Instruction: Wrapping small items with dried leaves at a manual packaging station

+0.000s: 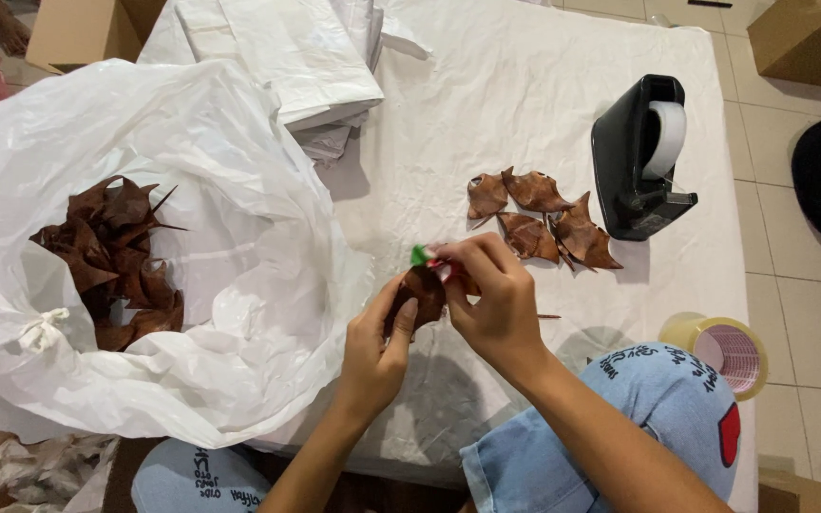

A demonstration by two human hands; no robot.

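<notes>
At the far left I see a big crumpled white plastic bag (220, 313), mouth open, holding a heap of dry brown horned pods (111, 261). A stack of folded white bags (282, 52) lies beyond it. My left hand (377, 347) pinches a brown pod (423, 290) from below; my right hand (498, 299) grips its top, where a small green and red piece (422, 255) shows. Bare white table cover (515, 95) lies open ahead. Four loose brown pods (539, 218) sit just beside a black tape dispenser (640, 161). A yellowish tape roll (729, 351) overhangs the right edge.
</notes>
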